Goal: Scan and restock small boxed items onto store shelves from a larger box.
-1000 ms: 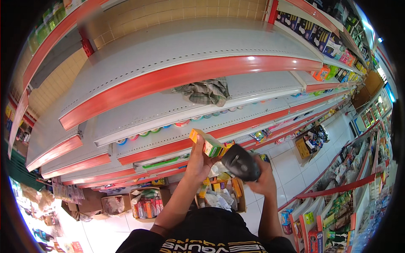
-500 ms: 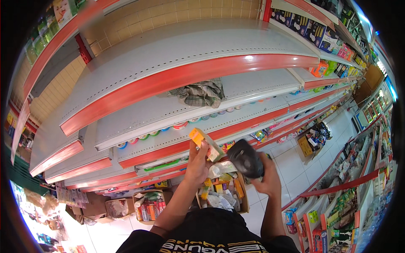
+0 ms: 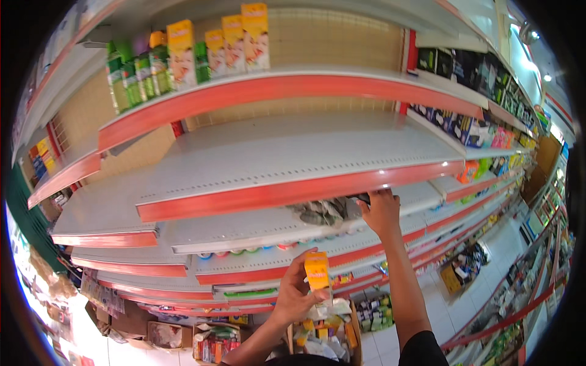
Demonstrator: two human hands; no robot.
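My left hand [image 3: 294, 294] holds a small upright carton [image 3: 317, 272], yellow on top and pale below, in front of the lower shelves. Fingers and thumb are closed around its sides. My right hand [image 3: 383, 213] reaches up to the shelf under the wide grey one, gripping a black rounded object [image 3: 361, 198]. Most of that object is hidden behind the shelf's red front edge and my fingers. Just left of it, a crumpled checked cloth [image 3: 323, 211] lies on the same shelf.
Above, a shelf carries yellow cartons [image 3: 255, 38] and green bottles [image 3: 116, 79]. A wide grey shelf [image 3: 293, 143] with a red front strip [image 3: 299, 190] juts over my right hand. Below stand an open box of mixed packs [image 3: 357, 329] and another carton of goods [image 3: 210, 341].
My right hand has carried the black object up and forward to the shelf beside the cloth. My left hand has lowered a little with the carton, now upright. The view has tilted up.
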